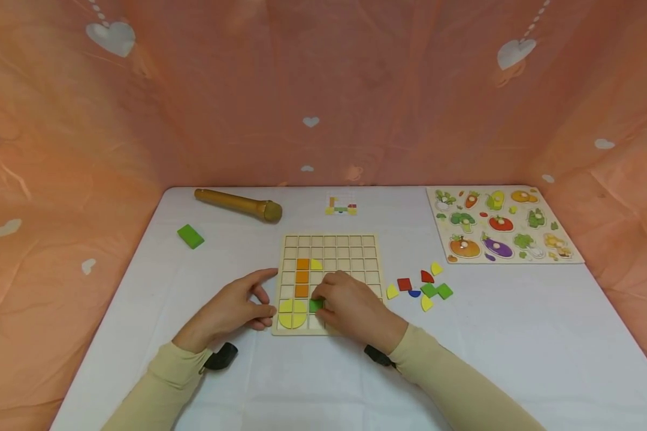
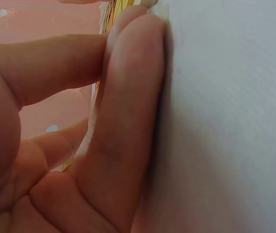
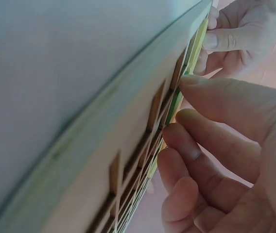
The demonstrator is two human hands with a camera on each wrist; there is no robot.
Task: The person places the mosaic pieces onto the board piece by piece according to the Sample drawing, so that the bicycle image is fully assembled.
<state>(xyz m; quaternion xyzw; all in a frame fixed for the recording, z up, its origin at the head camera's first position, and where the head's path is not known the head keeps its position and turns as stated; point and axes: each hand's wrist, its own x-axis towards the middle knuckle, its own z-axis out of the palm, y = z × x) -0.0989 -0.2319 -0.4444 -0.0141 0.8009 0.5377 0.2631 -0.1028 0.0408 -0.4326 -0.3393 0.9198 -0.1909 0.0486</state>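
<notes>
A wooden grid board (image 1: pixel 350 241) lies mid-table with yellow quarter-circle tiles (image 1: pixel 292 313), a column of orange square tiles (image 1: pixel 302 277) and a yellow quarter-circle (image 1: pixel 316 264) set in its cells. My right hand (image 1: pixel 356 305) is over the board, thumb and fingertips pinching a green square tile (image 1: pixel 315 306) at a cell right of the yellow group. In the right wrist view the green tile (image 3: pixel 174 106) shows between thumb and fingers. At the board's left edge rests my left hand (image 1: pixel 229 311), index finger extended, thumb tip against the rim, holding nothing.
Right of the board lie loose tiles: a red square (image 1: pixel 404 284), a green square (image 1: pixel 444 291), a blue half-circle (image 1: pixel 414 294) and several others. A vegetable puzzle board (image 1: pixel 504 239), pattern card (image 1: pixel 341 203), gold microphone (image 1: pixel 237 203) and green block (image 1: pixel 190 236) surround it.
</notes>
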